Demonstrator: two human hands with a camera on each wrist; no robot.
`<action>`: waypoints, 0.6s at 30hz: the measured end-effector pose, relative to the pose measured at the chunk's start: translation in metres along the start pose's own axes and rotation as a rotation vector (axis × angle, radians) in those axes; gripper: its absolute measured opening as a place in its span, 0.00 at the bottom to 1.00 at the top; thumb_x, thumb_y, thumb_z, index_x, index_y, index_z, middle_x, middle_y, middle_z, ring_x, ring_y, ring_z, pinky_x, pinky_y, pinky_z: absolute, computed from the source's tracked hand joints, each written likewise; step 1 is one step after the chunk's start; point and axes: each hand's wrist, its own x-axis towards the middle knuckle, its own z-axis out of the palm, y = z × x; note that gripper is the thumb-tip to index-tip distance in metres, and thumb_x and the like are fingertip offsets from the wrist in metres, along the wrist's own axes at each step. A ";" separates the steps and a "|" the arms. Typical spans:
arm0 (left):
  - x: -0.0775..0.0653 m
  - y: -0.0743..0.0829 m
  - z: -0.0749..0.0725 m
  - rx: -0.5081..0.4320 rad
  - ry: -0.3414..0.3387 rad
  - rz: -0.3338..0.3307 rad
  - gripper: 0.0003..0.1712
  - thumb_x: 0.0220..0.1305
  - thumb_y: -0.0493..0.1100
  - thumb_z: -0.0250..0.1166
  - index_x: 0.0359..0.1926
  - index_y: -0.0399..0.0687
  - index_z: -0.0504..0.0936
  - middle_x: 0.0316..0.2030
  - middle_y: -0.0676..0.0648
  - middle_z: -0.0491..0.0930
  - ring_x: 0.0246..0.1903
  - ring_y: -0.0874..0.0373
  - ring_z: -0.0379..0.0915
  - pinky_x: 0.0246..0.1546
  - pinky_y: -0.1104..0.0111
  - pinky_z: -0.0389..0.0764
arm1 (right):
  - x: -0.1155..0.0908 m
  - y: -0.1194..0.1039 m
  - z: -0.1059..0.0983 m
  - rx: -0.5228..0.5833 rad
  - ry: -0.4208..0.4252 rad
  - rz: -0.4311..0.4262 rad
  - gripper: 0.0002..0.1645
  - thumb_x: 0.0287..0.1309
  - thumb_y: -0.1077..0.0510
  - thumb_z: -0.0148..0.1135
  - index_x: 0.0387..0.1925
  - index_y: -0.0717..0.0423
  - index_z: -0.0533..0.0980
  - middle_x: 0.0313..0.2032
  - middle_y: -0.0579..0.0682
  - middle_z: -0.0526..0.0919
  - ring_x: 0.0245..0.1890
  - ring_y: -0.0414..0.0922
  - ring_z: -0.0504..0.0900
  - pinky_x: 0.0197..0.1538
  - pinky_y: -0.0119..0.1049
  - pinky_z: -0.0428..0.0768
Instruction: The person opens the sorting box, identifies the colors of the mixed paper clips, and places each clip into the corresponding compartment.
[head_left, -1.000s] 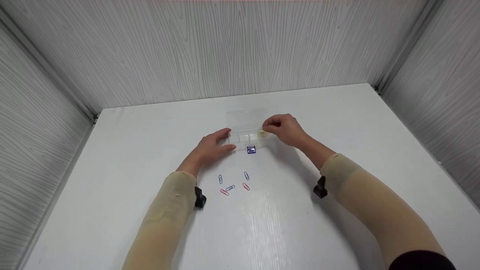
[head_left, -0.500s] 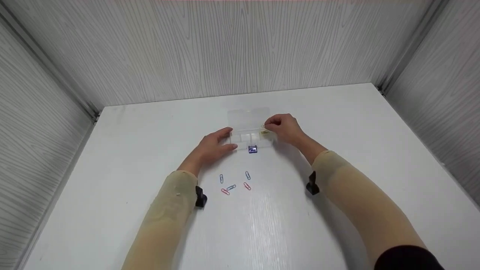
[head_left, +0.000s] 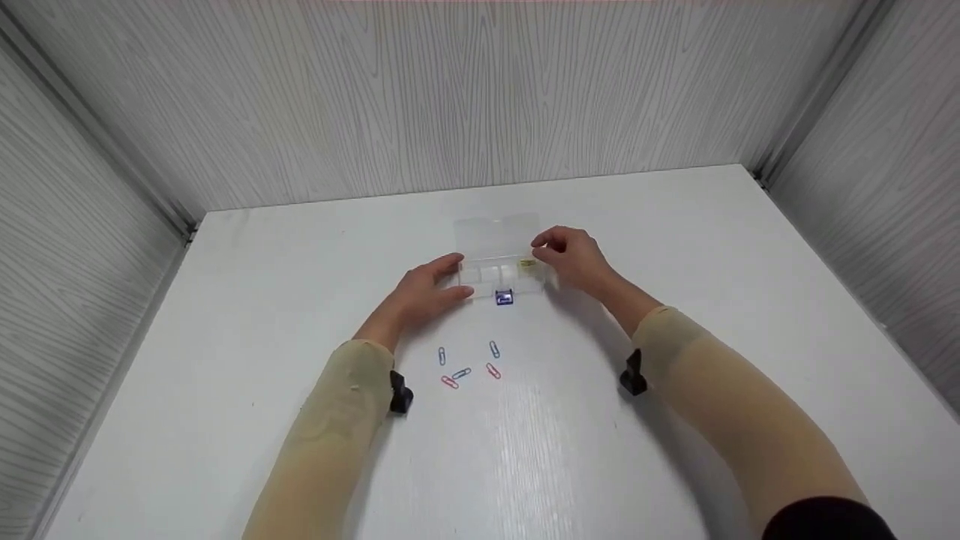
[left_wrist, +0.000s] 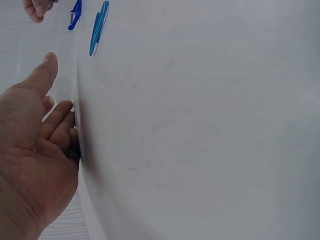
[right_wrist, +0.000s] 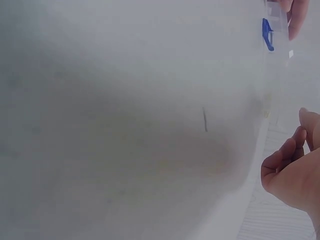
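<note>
A clear plastic compartment box [head_left: 490, 274] lies on the white table with its see-through lid [head_left: 495, 234] folded back. My left hand [head_left: 427, 294] grips its left end, thumb at the front and fingers behind. A blue latch [head_left: 504, 298] hangs at the box's front edge. Yellow paper clips [head_left: 527, 263] lie in the back right compartment. Just above that corner is my right hand [head_left: 574, 256], thumb and index finger parted, nothing seen between them. The right wrist view shows the right hand's fingers [right_wrist: 282, 157] loosely bent beside the box.
Nearer the person, blue paper clips [head_left: 461, 373] and red paper clips [head_left: 493, 370] lie scattered on the table [head_left: 570, 427]. A grey wood-grain panel [head_left: 480, 97] stands behind the table, with further panels at both sides.
The right hand, which pinched a yellow paper clip over the back right compartment, has let it go and drawn slightly back. The left hand keeps its place on the box.
</note>
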 end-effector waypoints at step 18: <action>0.003 0.001 0.000 -0.008 -0.003 -0.007 0.44 0.72 0.62 0.67 0.83 0.67 0.62 0.80 0.55 0.63 0.81 0.48 0.50 0.80 0.48 0.51 | -0.052 -0.015 0.018 0.034 -0.170 -0.180 0.14 0.72 0.54 0.69 0.54 0.55 0.85 0.37 0.49 0.81 0.39 0.47 0.76 0.38 0.35 0.74</action>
